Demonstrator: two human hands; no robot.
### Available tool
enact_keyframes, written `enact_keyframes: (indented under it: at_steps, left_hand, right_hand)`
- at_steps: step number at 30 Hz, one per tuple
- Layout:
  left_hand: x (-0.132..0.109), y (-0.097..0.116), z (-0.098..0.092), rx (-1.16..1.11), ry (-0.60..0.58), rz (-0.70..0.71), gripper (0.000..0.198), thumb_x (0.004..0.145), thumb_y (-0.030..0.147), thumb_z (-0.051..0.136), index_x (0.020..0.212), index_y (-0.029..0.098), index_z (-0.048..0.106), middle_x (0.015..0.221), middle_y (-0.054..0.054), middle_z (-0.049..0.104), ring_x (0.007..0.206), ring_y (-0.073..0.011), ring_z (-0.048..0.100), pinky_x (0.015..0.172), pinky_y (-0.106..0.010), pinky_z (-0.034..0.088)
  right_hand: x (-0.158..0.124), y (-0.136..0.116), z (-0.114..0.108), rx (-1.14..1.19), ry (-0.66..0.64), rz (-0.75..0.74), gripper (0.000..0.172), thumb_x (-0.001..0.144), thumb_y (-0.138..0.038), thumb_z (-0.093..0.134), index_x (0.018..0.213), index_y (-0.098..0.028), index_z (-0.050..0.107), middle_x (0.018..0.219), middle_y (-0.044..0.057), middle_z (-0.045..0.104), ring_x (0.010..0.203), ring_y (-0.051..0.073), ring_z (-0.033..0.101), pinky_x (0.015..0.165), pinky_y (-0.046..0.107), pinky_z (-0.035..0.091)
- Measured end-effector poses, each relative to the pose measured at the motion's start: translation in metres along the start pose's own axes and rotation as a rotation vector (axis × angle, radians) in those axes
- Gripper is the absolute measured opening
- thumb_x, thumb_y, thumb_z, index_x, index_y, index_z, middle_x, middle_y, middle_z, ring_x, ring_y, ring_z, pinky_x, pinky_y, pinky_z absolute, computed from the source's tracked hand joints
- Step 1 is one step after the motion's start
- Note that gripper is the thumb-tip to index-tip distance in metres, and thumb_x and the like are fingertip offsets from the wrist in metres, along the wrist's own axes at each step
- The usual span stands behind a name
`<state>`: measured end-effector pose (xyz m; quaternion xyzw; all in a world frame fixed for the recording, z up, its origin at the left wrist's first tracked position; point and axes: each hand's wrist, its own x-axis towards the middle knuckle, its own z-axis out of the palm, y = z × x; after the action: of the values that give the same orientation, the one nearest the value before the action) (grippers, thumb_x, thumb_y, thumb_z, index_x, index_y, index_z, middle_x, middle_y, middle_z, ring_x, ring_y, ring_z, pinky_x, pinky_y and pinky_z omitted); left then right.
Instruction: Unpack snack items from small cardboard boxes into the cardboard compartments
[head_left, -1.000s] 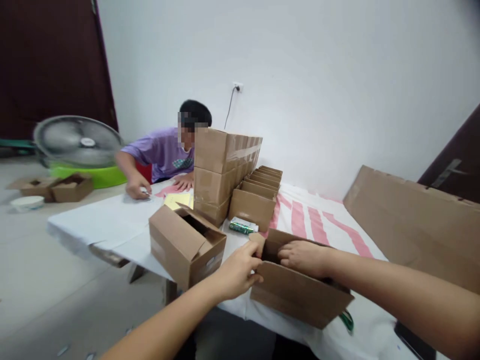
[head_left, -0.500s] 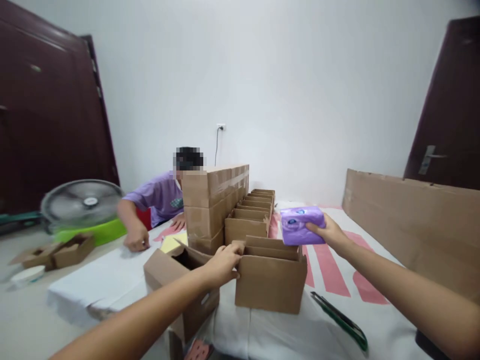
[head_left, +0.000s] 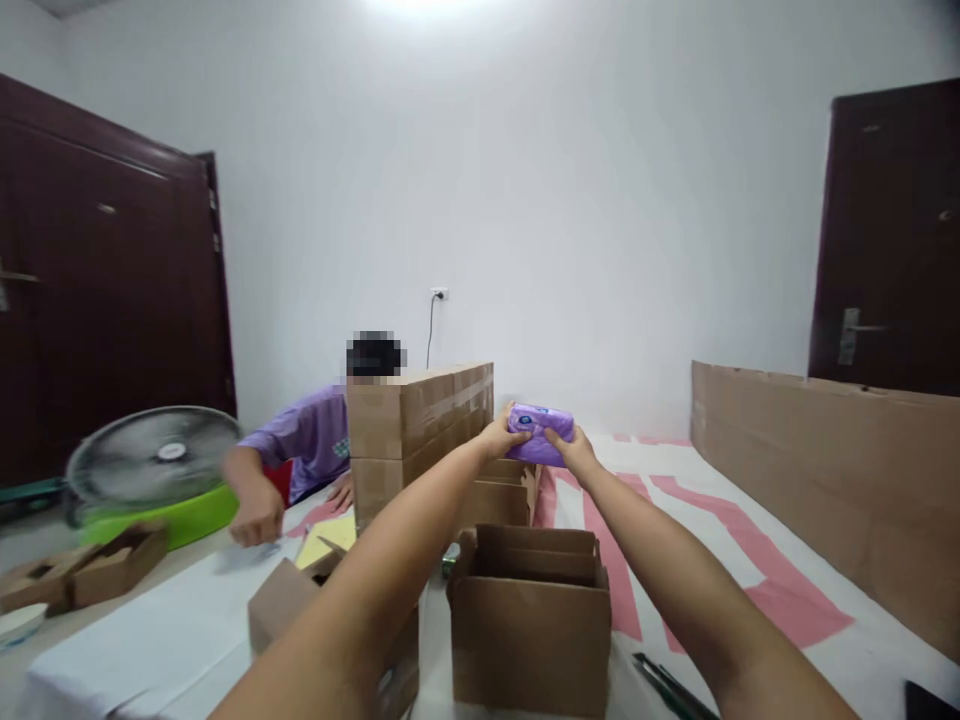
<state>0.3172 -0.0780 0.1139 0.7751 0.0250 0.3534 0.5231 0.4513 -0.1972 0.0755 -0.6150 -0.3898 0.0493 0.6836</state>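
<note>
Both arms reach forward, and a purple plastic-wrapped tissue pack (head_left: 541, 450) is held up between my two hands. My left hand (head_left: 504, 436) closes on its left side, thumb across the front. On the right side my right hand (head_left: 576, 452) grips it the same way. Below and nearer to me stands an open cardboard box (head_left: 531, 640) with its top flaps up; its inside bottom is hidden. Behind the pack, a row of open boxes (head_left: 495, 500) is partly covered by it and my left arm. Another open box (head_left: 285, 605) sits under my left forearm.
A green box cutter (head_left: 667, 685) lies right of the near box. Stacked closed cartons (head_left: 375, 420) stand left of the row, with a co-worker (head_left: 307, 440) behind them. A long cardboard panel (head_left: 817, 470) borders the right. A fan (head_left: 169, 455) stands at far left.
My left hand has let go of the near box's edge and now grips the tissue pack too. The pack has moved left and farther away. The view has tilted up.
</note>
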Motion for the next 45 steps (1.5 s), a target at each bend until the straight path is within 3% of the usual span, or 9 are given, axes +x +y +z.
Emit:
enact_keyframes:
  at_steps: [9,17,21,24,27,30,33,39,45]
  left_hand:
    - [-0.030,-0.069,-0.014,0.058,0.094,-0.175,0.106,0.053,0.027,0.085,0.141,0.018,0.028,0.120,-0.011,0.058,0.109,-0.0258,0.055,0.102,-0.042,0.037]
    - [-0.057,0.013,0.014,0.149,0.056,-0.109,0.099,0.067,0.026,0.075,0.146,0.019,0.015,0.126,-0.013,0.053,0.110,-0.0267,0.055,0.098,-0.043,0.041]
    - [-0.140,0.056,0.047,0.679,0.099,0.278,0.075,0.077,0.029,0.064,0.142,0.021,0.027,0.144,-0.015,0.034,0.134,-0.0313,0.030,0.110,-0.048,0.025]
    - [-0.226,0.055,0.071,0.979,-0.234,0.501,0.053,0.085,0.027,0.053,0.136,0.025,0.039,0.144,-0.011,0.037,0.137,-0.0320,0.022,0.110,-0.052,0.018]
    - [-0.294,0.026,0.090,1.086,-0.484,0.418,0.050,0.086,0.030,0.050,0.135,0.025,0.039,0.142,-0.012,0.040,0.134,-0.0326,0.029,0.107,-0.051,0.024]
    - [-0.323,-0.009,0.101,1.099,-0.469,0.055,0.057,0.078,0.034,0.059,0.131,0.026,0.043,0.135,-0.011,0.045,0.121,-0.0305,0.041,0.102,-0.044,0.033]
    - [-0.319,-0.033,0.101,1.120,-0.342,-0.174,0.055,0.078,0.030,0.056,0.131,0.024,0.043,0.126,-0.010,0.049,0.114,-0.0274,0.044,0.100,-0.040,0.033]
    - [-0.290,-0.063,0.080,1.275,-0.147,-0.427,0.037,0.079,0.024,0.051,0.115,0.015,0.051,0.111,-0.011,0.055,0.103,-0.0265,0.050,0.091,-0.037,0.037]
    - [-0.267,-0.093,0.070,1.364,-0.045,-0.560,0.030,0.080,0.008,0.044,0.109,0.013,0.048,0.109,-0.014,0.056,0.102,-0.0236,0.056,0.084,-0.031,0.040]
  right_hand:
    - [-0.015,0.046,0.023,-0.042,-0.163,0.072,0.043,0.060,-0.042,0.077,0.092,-0.018,0.062,0.091,0.004,0.071,0.091,0.024,0.064,0.084,0.039,0.051]
    - [-0.044,-0.020,-0.023,0.075,-0.240,0.015,0.053,0.066,-0.044,0.075,0.108,-0.017,0.057,0.109,0.009,0.067,0.098,0.024,0.063,0.087,0.039,0.050]
    - [-0.093,-0.037,-0.096,0.212,-0.408,-0.042,0.058,0.070,-0.045,0.072,0.121,-0.022,0.053,0.121,0.008,0.063,0.109,0.027,0.060,0.092,0.042,0.048]
    - [-0.138,-0.017,-0.154,0.190,-0.451,0.156,0.058,0.067,-0.051,0.072,0.115,-0.022,0.058,0.115,0.011,0.066,0.102,0.031,0.063,0.088,0.044,0.050]
    - [-0.179,0.022,-0.183,0.203,-0.511,0.355,0.060,0.062,-0.056,0.074,0.108,-0.020,0.062,0.109,0.013,0.068,0.097,0.033,0.065,0.087,0.047,0.049]
    - [-0.208,0.057,-0.168,0.321,-0.487,0.465,0.057,0.060,-0.052,0.078,0.105,-0.020,0.064,0.103,0.012,0.071,0.095,0.032,0.066,0.088,0.046,0.047]
    - [-0.219,0.076,-0.120,0.481,-0.454,0.453,0.052,0.065,-0.048,0.076,0.107,-0.020,0.063,0.103,0.009,0.071,0.098,0.029,0.065,0.093,0.046,0.045]
    - [-0.223,0.107,-0.026,0.408,-0.271,0.209,0.058,0.063,-0.051,0.077,0.109,-0.021,0.060,0.111,0.008,0.067,0.105,0.029,0.061,0.095,0.047,0.045]
    - [-0.246,0.157,-0.003,0.120,-0.065,0.027,0.060,0.067,-0.049,0.072,0.115,-0.019,0.052,0.110,0.011,0.066,0.104,0.030,0.061,0.093,0.042,0.047]
